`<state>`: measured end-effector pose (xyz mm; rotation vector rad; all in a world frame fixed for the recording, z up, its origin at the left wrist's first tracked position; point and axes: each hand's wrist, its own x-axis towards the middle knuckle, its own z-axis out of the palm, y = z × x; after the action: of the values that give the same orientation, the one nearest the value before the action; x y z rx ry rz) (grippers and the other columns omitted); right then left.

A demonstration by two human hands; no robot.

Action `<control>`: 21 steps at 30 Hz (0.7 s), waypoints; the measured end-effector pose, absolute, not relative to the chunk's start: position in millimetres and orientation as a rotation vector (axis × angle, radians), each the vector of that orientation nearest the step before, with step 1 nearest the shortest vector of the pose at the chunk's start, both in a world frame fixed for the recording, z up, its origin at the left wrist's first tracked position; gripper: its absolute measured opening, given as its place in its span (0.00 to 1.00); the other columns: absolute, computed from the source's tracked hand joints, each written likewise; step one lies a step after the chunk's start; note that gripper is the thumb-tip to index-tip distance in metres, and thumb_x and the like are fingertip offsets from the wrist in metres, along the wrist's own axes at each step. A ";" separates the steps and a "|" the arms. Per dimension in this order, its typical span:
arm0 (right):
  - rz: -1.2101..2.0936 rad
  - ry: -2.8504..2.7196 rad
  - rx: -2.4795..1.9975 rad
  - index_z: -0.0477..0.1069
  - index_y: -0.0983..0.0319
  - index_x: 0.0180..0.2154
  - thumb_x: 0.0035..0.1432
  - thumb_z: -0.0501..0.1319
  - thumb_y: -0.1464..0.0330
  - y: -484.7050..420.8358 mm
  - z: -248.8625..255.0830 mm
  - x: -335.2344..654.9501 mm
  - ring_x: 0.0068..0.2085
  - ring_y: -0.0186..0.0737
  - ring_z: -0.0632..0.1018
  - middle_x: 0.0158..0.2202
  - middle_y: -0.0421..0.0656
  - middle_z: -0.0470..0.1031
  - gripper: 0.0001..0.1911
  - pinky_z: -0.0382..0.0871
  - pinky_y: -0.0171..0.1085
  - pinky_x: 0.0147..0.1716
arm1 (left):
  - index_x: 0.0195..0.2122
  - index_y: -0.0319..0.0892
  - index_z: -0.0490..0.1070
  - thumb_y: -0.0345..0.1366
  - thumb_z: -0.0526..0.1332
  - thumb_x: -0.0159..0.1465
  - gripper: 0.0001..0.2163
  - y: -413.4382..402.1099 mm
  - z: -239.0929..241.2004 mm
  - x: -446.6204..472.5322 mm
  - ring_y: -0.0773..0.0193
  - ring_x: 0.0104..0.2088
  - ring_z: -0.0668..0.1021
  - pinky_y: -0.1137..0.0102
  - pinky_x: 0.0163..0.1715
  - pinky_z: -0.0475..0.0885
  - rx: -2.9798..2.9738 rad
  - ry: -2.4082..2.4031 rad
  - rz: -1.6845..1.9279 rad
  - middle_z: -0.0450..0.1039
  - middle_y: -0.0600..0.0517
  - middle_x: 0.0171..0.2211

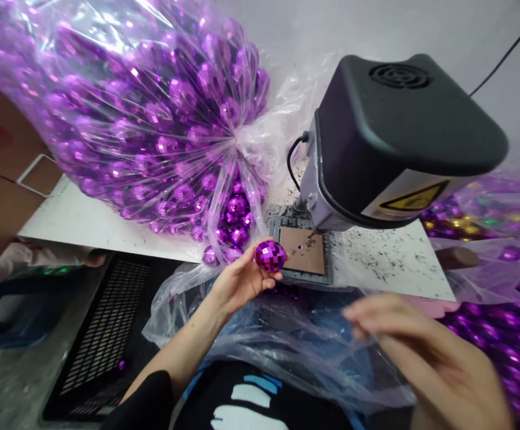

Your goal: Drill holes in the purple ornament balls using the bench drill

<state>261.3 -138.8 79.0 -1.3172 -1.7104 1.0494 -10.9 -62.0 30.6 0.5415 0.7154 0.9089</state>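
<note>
A shiny purple mirror-tiled ball ornament (270, 255) rests in my left hand (244, 280), with the fingers closed around its lower left side. It is held at the front left edge of a small machine base with a brown square plate (302, 249), which has a small hole in the middle. My right hand (425, 352) is at lower right, in front of the table edge and smeared by motion. Its fingers reach out to the left, and no object shows in them. Above the plate stands a black machine head (412, 137) with a yellow warning label.
A big clear bag of purple balls (152, 131) lies on the white table (94, 218) at left. More purple balls (497, 340) fill the right side. Dark scraps litter the table around the machine. A black crate (102, 334) and another person's arm (4, 269) are at lower left.
</note>
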 end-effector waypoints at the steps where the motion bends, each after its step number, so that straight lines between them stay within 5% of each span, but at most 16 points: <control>1: 1.036 -1.667 -1.381 0.73 0.58 0.42 0.63 0.58 0.60 -126.5 73.5 250.8 0.45 0.35 0.76 0.45 0.45 0.74 0.11 0.73 0.33 0.42 | 0.59 0.48 0.65 0.53 0.66 0.60 0.29 -62.6 24.3 -4.5 0.62 0.36 0.80 0.69 0.32 0.72 0.516 0.716 0.899 0.75 0.43 0.50; 5: 1.081 -1.607 -1.522 0.73 0.60 0.43 0.62 0.58 0.59 -93.4 43.4 227.4 0.39 0.29 0.75 0.41 0.43 0.75 0.14 0.70 0.29 0.38 | 0.57 0.45 0.66 0.38 0.77 0.49 0.35 -62.1 8.8 12.8 0.68 0.29 0.78 0.74 0.28 0.70 0.635 0.891 0.921 0.76 0.52 0.39; 9: 1.061 -1.514 -1.585 0.73 0.62 0.43 0.62 0.58 0.56 -83.1 37.9 246.3 0.37 0.28 0.75 0.39 0.43 0.75 0.17 0.70 0.29 0.37 | 0.54 0.40 0.67 0.46 0.73 0.55 0.29 -48.8 1.7 14.5 0.69 0.23 0.76 0.75 0.22 0.68 0.739 0.978 0.921 0.74 0.54 0.29; 16: 0.922 -1.357 -1.549 0.73 0.61 0.42 0.61 0.60 0.56 -68.1 58.6 275.8 0.36 0.28 0.74 0.41 0.43 0.76 0.16 0.71 0.29 0.36 | 0.47 0.40 0.69 0.49 0.69 0.59 0.22 -15.2 -3.8 11.9 0.69 0.28 0.79 0.76 0.24 0.71 0.832 0.968 0.922 0.73 0.52 0.35; 21: 0.984 -1.467 -1.584 0.73 0.62 0.44 0.62 0.58 0.55 -72.4 45.0 274.9 0.37 0.28 0.74 0.42 0.44 0.76 0.18 0.68 0.28 0.36 | 0.53 0.40 0.68 0.52 0.65 0.62 0.25 -3.5 -5.9 24.2 0.67 0.28 0.78 0.75 0.23 0.71 1.068 1.114 0.855 0.75 0.50 0.37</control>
<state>274.9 -72.4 45.0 -1.5838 -1.4674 0.9841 24.2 -3.5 -5.9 1.0683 1.1136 0.8548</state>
